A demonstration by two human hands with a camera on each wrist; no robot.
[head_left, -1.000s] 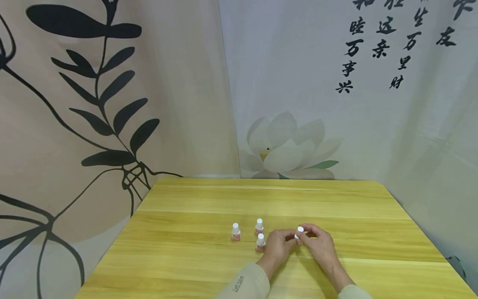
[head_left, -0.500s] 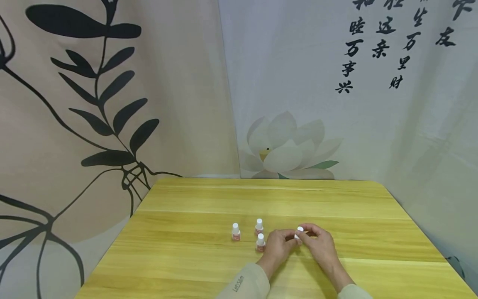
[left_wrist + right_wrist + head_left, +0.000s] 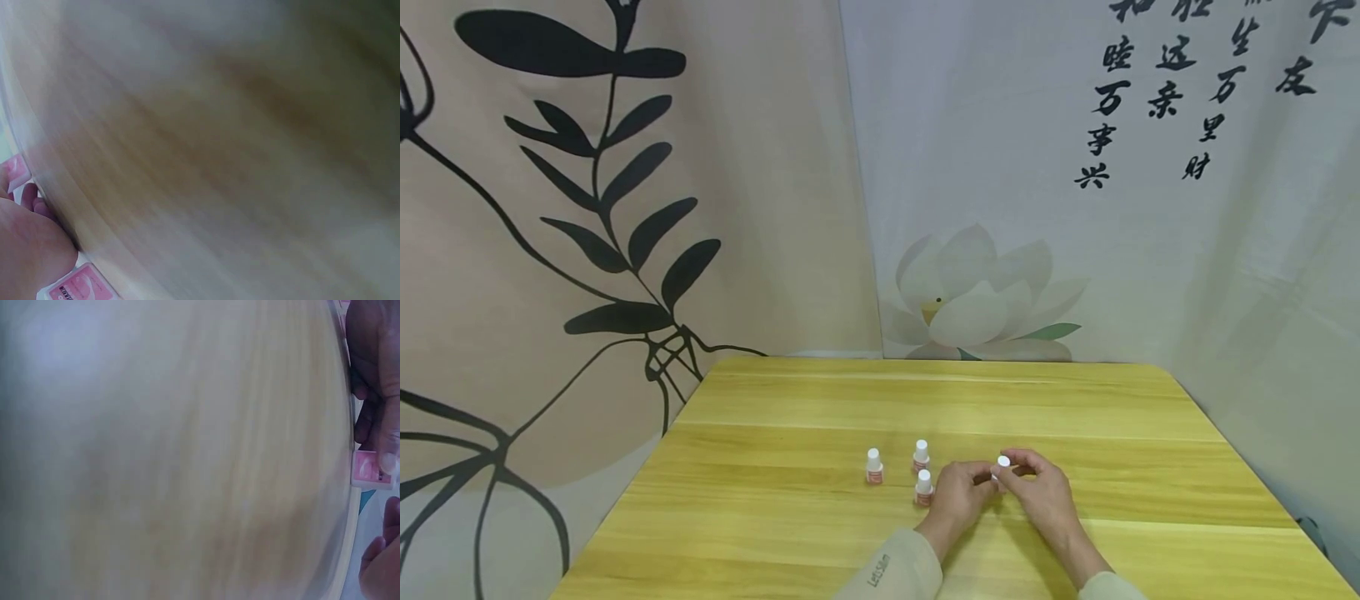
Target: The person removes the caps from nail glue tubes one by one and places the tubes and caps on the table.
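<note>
In the head view, my left hand (image 3: 958,497) and right hand (image 3: 1043,493) meet at a small bottle with a white cap (image 3: 1003,461). The left hand pinches the bottle's body, and its pink label (image 3: 365,466) shows in the right wrist view. Right thumb and forefinger hold the bottle near its cap; the fingers hide much of it. Left of the hands, three similar bottles stand upright with white caps on: one at far left (image 3: 874,467), one behind (image 3: 921,456) and one in front (image 3: 923,489), close beside the left hand.
All of this is on a yellow wood-grain table (image 3: 760,517). Behind it hangs a pale cloth backdrop (image 3: 790,208) with dark leaves, a lotus and black writing. The table's far edge runs along the cloth.
The right thumb has shifted slightly up and left by the cap. Both hands otherwise keep their places, and the three standing bottles have not moved.
</note>
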